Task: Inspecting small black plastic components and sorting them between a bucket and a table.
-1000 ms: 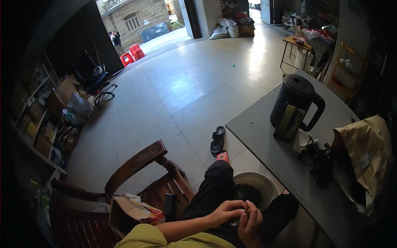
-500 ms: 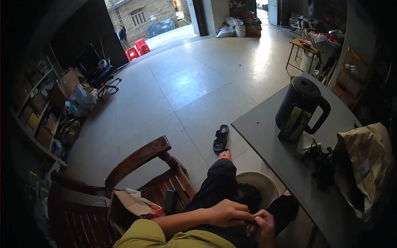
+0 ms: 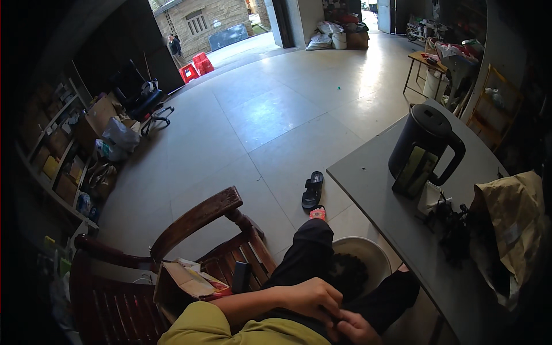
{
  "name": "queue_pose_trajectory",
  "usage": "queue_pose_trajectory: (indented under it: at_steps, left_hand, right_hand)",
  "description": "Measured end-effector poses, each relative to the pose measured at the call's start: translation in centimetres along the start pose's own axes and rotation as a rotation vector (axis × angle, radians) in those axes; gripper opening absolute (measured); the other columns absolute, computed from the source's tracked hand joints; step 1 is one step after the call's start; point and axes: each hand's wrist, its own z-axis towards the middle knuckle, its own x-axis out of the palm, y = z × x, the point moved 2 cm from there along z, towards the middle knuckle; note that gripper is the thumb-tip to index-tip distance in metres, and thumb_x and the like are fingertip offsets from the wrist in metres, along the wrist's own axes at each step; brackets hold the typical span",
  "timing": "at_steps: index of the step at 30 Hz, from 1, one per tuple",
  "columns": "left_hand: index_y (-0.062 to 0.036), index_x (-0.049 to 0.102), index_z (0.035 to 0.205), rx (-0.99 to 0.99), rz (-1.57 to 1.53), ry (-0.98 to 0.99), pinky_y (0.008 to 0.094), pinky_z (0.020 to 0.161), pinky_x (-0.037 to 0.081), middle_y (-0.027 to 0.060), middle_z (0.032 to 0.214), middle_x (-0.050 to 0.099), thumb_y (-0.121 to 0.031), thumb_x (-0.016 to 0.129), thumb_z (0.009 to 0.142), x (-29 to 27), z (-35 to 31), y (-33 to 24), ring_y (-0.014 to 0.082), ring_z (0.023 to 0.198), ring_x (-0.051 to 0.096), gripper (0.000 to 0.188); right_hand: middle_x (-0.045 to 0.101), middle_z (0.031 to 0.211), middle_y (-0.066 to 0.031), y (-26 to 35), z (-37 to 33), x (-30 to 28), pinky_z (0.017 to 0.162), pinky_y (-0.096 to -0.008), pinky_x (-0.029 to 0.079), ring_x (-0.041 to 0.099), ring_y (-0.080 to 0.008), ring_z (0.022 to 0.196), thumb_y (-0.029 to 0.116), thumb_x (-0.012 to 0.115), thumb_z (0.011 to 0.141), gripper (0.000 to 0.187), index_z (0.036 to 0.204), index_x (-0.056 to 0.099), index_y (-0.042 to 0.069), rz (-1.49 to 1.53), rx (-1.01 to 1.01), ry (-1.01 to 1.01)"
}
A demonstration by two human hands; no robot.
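Table (image 3: pixel 397 221) right of bucket (image 3: pixel 376 261); left hand (image 3: pixel 315 296), right hand (image 3: pixel 356 328) touch nearside of it, fingers curled (grip: can't tell).

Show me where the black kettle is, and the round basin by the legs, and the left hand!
Black kettle (image 3: pixel 414 137): head view, on the side of its body.
Round basin (image 3: pixel 378 259): head view, on its pale inner wall.
Left hand (image 3: pixel 316 296): head view, on the back of the hand.
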Motion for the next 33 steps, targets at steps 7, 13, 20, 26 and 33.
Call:
queue_pose_trajectory:
  at_steps: [7, 13, 20, 26, 33]
  left_hand:
    - [-0.0059, 0.067, 0.084, 0.088, -0.070, 0.141, 0.0299, 0.051, 0.043, 0.0041, 0.072, 0.056, -0.017, 0.074, 0.069, 1.0, 0.3, -0.4, 0.0209, 0.061, 0.056, 0.020]
    - [-0.0044, 0.065, 0.090, -0.071, -0.090, -0.141, 0.0309, 0.055, 0.045, 0.0071, 0.075, 0.058, -0.017, 0.071, 0.075, 1.0, 0.3, 0.7, 0.0227, 0.066, 0.058, 0.020]
    - [-0.0019, 0.064, 0.098, -0.232, -0.462, -0.232, 0.0264, 0.071, 0.045, 0.0068, 0.086, 0.063, -0.018, 0.066, 0.082, 0.9, -0.1, 1.6, 0.0164, 0.078, 0.058, 0.022]
    - [-0.0017, 0.063, 0.097, -0.457, -0.776, -0.240, 0.0226, 0.064, 0.042, 0.0033, 0.086, 0.058, -0.026, 0.066, 0.082, 2.0, -1.3, 2.6, 0.0110, 0.069, 0.053, 0.029]
    - [-0.0045, 0.059, 0.098, -0.512, -1.310, -0.266, 0.0195, 0.057, 0.041, 0.0005, 0.076, 0.057, -0.023, 0.062, 0.081, 3.8, -1.6, 3.2, 0.0071, 0.064, 0.051, 0.025]
  right_hand:
    - [0.054, 0.082, -0.0012, 1.9, -0.3, 1.5, 0.063, -0.0231, 0.041, 0.050, -0.0107, 0.072, 0.012, 0.050, 0.090, 0.018, 0.105, 0.052, 0.002, -0.244, -0.037, 0.027]
    - [0.058, 0.081, -0.0091, 4.0, 0.8, -3.5, 0.068, -0.0277, 0.047, 0.058, -0.0166, 0.072, 0.018, 0.050, 0.089, 0.025, 0.105, 0.057, 0.000, -0.692, -0.003, 0.006]
    - [0.044, 0.124, -0.0153, 8.7, 2.7, -13.3, 0.077, -0.0368, 0.049, 0.056, -0.0294, 0.099, 0.007, 0.053, 0.086, 0.031, 0.117, 0.052, 0.005, -1.563, -0.254, -1.258]
    - [0.045, 0.126, -0.0142, 7.4, 3.2, -18.1, 0.077, -0.0364, 0.051, 0.058, -0.0302, 0.101, 0.007, 0.053, 0.086, 0.033, 0.119, 0.051, 0.006, -1.824, -0.043, -1.310]
    - [0.052, 0.114, -0.0157, 7.6, 2.7, -17.1, 0.073, -0.0381, 0.050, 0.060, -0.0314, 0.094, 0.003, 0.052, 0.085, 0.030, 0.114, 0.052, 0.006, -1.621, 0.022, -1.364]
